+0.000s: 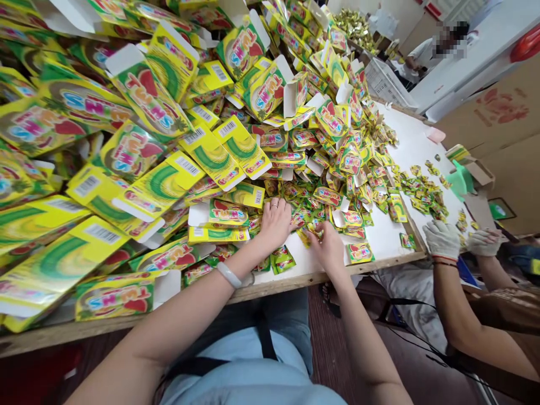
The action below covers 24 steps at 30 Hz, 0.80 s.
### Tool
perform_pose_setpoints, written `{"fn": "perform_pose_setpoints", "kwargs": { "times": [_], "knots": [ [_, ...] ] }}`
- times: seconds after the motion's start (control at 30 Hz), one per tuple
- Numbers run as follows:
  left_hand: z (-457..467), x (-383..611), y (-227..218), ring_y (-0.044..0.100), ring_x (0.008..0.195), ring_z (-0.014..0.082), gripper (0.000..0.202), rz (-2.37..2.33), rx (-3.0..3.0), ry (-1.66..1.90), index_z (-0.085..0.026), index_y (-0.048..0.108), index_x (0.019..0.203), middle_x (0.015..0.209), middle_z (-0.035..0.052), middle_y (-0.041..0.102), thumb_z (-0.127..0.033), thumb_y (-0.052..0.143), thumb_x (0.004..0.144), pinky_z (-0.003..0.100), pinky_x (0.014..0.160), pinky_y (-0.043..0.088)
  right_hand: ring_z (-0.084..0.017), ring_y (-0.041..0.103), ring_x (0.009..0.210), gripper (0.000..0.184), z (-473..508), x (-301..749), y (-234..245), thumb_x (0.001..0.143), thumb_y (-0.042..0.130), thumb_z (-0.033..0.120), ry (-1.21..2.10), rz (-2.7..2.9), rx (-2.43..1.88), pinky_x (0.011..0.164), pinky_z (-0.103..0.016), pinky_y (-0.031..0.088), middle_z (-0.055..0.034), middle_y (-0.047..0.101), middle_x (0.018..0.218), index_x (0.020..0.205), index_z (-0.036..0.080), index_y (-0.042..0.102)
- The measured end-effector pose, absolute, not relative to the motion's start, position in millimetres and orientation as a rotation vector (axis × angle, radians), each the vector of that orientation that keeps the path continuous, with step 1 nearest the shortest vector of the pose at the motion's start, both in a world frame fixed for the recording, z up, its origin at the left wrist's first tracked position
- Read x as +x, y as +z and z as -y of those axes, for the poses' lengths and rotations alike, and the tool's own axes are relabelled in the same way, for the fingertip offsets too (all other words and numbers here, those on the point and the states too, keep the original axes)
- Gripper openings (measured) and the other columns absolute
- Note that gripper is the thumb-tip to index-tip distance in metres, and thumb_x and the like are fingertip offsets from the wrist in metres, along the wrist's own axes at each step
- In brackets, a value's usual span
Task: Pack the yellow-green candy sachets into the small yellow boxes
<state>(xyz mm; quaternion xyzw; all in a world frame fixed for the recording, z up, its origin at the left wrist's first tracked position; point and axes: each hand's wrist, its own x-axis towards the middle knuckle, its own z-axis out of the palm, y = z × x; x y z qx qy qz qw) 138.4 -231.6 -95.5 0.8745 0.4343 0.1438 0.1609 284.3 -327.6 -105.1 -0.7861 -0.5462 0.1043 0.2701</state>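
Note:
My left hand [275, 223], with a ring on a finger and a pale bangle at the wrist, lies palm down on the pile beside small green wrapped candies [282, 260]. Its fingers are stretched forward, tips partly lost among the packets. Close to its right, my right hand [329, 247] is closed, with its fingers at a yellow-green candy packet [310, 235]. Just left of my hands lie printed boxes [225, 214], some with white flaps standing open. Another printed box [360, 252] rests flat near the table edge, right of my right hand.
A large heap of yellow boxes [160, 107] covers the left and back. A co-worker's gloved hands [442, 241] are at the right, near loose candies [426, 191] and a green scoop [459, 180]. The table's wooden edge [291, 286] runs before me. A white crate [388, 81] stands behind.

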Motion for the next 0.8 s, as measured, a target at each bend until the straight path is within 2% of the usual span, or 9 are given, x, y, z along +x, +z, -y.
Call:
{"fn": "perform_pose_setpoints", "kwargs": {
  "times": [0.13,0.23,0.3,0.37,0.47,0.57,0.63,0.7,0.8],
  "knots": [
    [236.3,137.8,-86.9,0.054,0.114,0.0318,0.022,-1.087,2.300,0.447,-0.014,0.060,0.104,0.112,0.0134,0.065,-0.020,0.068,0.085,0.046,0.097,0.043,-0.012,0.050,0.055,0.038,354.4,312.6,-84.5,0.079,0.071,0.052,0.681,1.143,-1.798,0.050,-0.025,0.042,0.0028,0.056,0.074,0.084,0.024,0.046],
    [237.1,137.0,-83.6,0.063,0.091,0.0239,0.024,-0.858,2.037,0.439,-0.017,0.060,0.109,0.100,0.0076,0.068,-0.020,0.064,0.085,0.036,0.083,0.049,-0.009,0.042,0.047,0.036,363.5,318.0,-58.4,0.078,0.075,0.049,0.893,1.140,-1.628,0.042,-0.023,0.034,0.0056,0.052,0.065,0.086,0.024,0.052],
    [238.3,135.1,-83.6,0.064,0.077,0.0200,0.026,-0.689,1.907,0.404,-0.017,0.061,0.109,0.091,0.0046,0.068,-0.023,0.063,0.084,0.031,0.072,0.049,-0.010,0.041,0.048,0.030,362.0,314.9,-43.5,0.081,0.074,0.047,0.921,1.277,-1.591,0.044,-0.023,0.034,0.0059,0.049,0.062,0.087,0.023,0.056],
    [240.7,131.5,-83.7,0.063,0.072,0.0178,0.026,-0.529,1.833,0.354,-0.016,0.062,0.107,0.086,0.0024,0.067,-0.022,0.061,0.081,0.028,0.066,0.048,-0.011,0.043,0.053,0.026,356.4,310.5,-34.0,0.084,0.072,0.046,0.871,1.444,-1.590,0.049,-0.024,0.037,0.0052,0.048,0.062,0.088,0.023,0.059],
    [245.3,124.6,-81.1,0.063,0.075,0.0186,0.042,-0.402,1.818,0.248,-0.016,0.060,0.113,0.088,0.0018,0.067,-0.024,0.068,0.073,0.027,0.067,0.048,-0.012,0.043,0.056,0.020,347.2,307.2,-28.7,0.090,0.065,0.042,0.732,1.710,-1.619,0.053,-0.025,0.037,0.0038,0.047,0.065,0.089,0.022,0.061],
    [247.7,120.5,-75.9,0.064,0.084,0.0224,0.060,-0.361,1.855,0.146,-0.015,0.056,0.119,0.098,0.0049,0.068,-0.038,0.078,0.068,0.030,0.073,0.049,-0.013,0.045,0.061,0.014,343.2,310.8,-28.3,0.096,0.057,0.034,0.633,1.968,-1.567,0.058,-0.026,0.040,0.0001,0.053,0.076,0.091,0.022,0.063],
    [247.6,120.5,-73.5,0.064,0.091,0.0240,0.050,-0.345,1.865,0.142,-0.015,0.058,0.116,0.105,0.0080,0.068,-0.046,0.069,0.079,0.031,0.078,0.049,-0.013,0.047,0.065,0.013,343.7,314.9,-30.7,0.097,0.056,0.031,0.604,2.022,-1.552,0.061,-0.027,0.042,-0.0027,0.056,0.086,0.094,0.022,0.064],
    [247.7,121.5,-73.4,0.063,0.096,0.0242,0.036,-0.358,1.873,0.177,-0.015,0.059,0.114,0.109,0.0097,0.068,-0.042,0.055,0.090,0.033,0.084,0.048,-0.014,0.051,0.071,0.014,346.3,317.6,-37.8,0.093,0.062,0.035,0.570,1.906,-1.620,0.059,-0.026,0.044,-0.0055,0.056,0.097,0.099,0.022,0.064],
    [251.8,122.6,-77.2,0.063,0.101,0.0237,0.034,-0.379,1.888,0.234,-0.017,0.055,0.124,0.117,0.0106,0.067,-0.028,0.052,0.092,0.034,0.089,0.046,-0.016,0.056,0.080,0.041,354.1,316.5,-57.6,0.083,0.073,0.044,0.656,1.559,-1.732,0.052,-0.023,0.045,-0.0078,0.056,0.110,0.116,0.024,0.059]
  ]
}}
